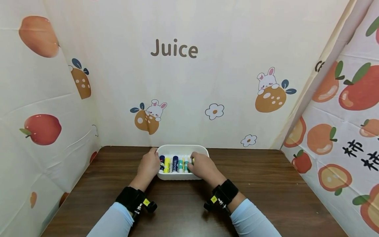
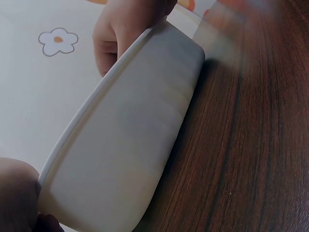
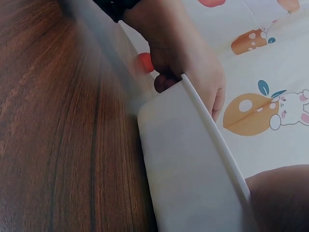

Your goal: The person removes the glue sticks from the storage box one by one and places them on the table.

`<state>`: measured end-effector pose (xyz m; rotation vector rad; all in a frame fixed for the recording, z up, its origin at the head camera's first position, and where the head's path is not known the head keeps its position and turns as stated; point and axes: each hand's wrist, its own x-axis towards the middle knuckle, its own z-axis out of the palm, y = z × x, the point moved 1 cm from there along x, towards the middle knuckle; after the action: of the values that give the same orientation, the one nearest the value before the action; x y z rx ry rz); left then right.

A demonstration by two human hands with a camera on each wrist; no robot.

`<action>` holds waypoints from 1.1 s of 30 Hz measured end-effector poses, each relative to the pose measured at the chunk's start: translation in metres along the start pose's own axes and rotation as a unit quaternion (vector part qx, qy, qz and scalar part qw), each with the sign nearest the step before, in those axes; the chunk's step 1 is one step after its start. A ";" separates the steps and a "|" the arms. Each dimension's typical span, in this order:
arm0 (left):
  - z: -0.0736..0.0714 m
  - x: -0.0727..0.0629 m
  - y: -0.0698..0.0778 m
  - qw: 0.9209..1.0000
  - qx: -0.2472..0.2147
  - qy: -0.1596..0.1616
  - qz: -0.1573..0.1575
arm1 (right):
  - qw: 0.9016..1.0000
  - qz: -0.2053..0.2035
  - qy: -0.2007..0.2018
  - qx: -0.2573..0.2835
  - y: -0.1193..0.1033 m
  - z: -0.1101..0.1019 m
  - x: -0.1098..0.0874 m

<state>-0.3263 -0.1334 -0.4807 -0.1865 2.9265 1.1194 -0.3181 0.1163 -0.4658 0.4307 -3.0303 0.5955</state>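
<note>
White box (image 1: pixel 179 176) stood near middle of far edge of table (image 1: pixel 183 210); navy, yellow and teal tubes (image 1: pixel 175 164) lined up inside. Left hand (image 1: pixel 149 164) gripped box's left end, fingers curled at rim; right hand (image 1: pixel 204 167) gripped right end, fingers curled over rim.

Desk (image 1: pixel 266 194): dark brown wood-grain surface, grain running side to side in the head view. One white, round-cornered container (image 1: pixel 179 177) rests directly on it near the far edge, long side roughly parallel.
</note>
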 end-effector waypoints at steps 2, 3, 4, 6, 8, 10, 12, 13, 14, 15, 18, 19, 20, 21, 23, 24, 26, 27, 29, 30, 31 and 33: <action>0.000 0.000 -0.001 1.000 -0.005 0.002 0.000 | 1.000 0.000 0.003 0.024 0.002 0.000 0.001; 0.000 0.001 -0.001 1.000 -0.007 0.002 -0.001 | 0.999 0.000 0.005 0.035 0.003 0.000 0.002; 0.000 0.001 -0.001 1.000 -0.010 0.002 -0.002 | 0.999 0.001 0.007 0.048 0.004 -0.001 0.002; 0.001 0.001 -0.001 1.000 -0.010 0.003 0.000 | 0.998 0.004 0.013 0.067 0.006 -0.004 0.003; 0.002 0.001 -0.001 1.000 -0.010 0.004 0.001 | 0.996 0.012 0.017 0.084 0.007 -0.009 0.003; 0.002 0.001 -0.001 1.000 -0.009 0.007 0.004 | 0.995 0.022 0.023 0.098 0.009 -0.015 0.003; 0.002 0.002 -0.001 1.000 -0.007 0.009 0.007 | 0.993 0.030 0.028 0.110 0.011 -0.021 0.003; 0.002 0.002 -0.001 1.000 -0.007 0.010 0.007 | 0.992 0.038 0.028 0.120 0.012 -0.025 0.003; 0.002 0.002 -0.001 1.000 -0.007 0.010 0.007 | 0.991 0.044 0.029 0.127 0.014 -0.029 0.003; 0.002 0.002 -0.001 1.000 -0.007 0.010 0.006 | 0.989 0.050 0.028 0.135 0.015 -0.033 0.003; 0.002 0.002 -0.001 1.000 -0.007 0.007 0.001 | 0.984 0.075 0.028 0.162 0.023 -0.045 0.003; 0.002 0.002 -0.001 1.000 -0.007 0.006 -0.001 | 0.982 0.082 0.028 0.167 0.026 -0.050 0.003; 0.003 0.003 -0.001 1.000 -0.007 0.005 -0.002 | 0.981 0.088 0.030 0.170 0.029 -0.055 0.003; 0.003 0.003 -0.001 1.000 -0.007 0.005 -0.003 | 0.979 0.095 0.033 0.175 0.032 -0.059 0.003; 0.003 0.003 0.000 1.000 -0.006 0.004 -0.004 | 0.978 0.104 0.038 0.177 0.040 -0.068 0.004; 0.003 0.003 0.000 1.000 -0.007 0.004 -0.006 | 0.977 0.107 0.041 0.177 0.045 -0.072 0.004; 0.002 0.003 0.000 1.000 -0.006 0.002 -0.008 | 0.977 0.112 0.045 0.175 0.054 -0.078 0.004; 0.002 0.003 0.000 1.000 -0.006 0.002 -0.009 | 0.977 0.116 0.046 0.174 0.058 -0.081 0.004; 0.002 0.003 -0.001 1.000 -0.004 0.002 -0.009 | 0.977 0.121 0.042 0.171 0.067 -0.085 0.004; 0.002 0.002 -0.001 1.000 -0.002 0.003 -0.008 | 0.977 0.122 0.039 0.171 0.070 -0.085 0.004; 0.002 0.002 -0.001 1.000 0.000 0.003 -0.007 | 0.976 0.126 0.034 0.173 0.074 -0.085 0.004; 0.003 0.002 -0.002 1.000 0.004 0.004 -0.005 | 0.975 0.132 0.022 0.178 0.081 -0.082 0.005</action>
<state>-0.3286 -0.1330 -0.4838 -0.2050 2.9320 1.1091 -0.3476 0.2175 -0.4192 0.0124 -2.9589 1.1556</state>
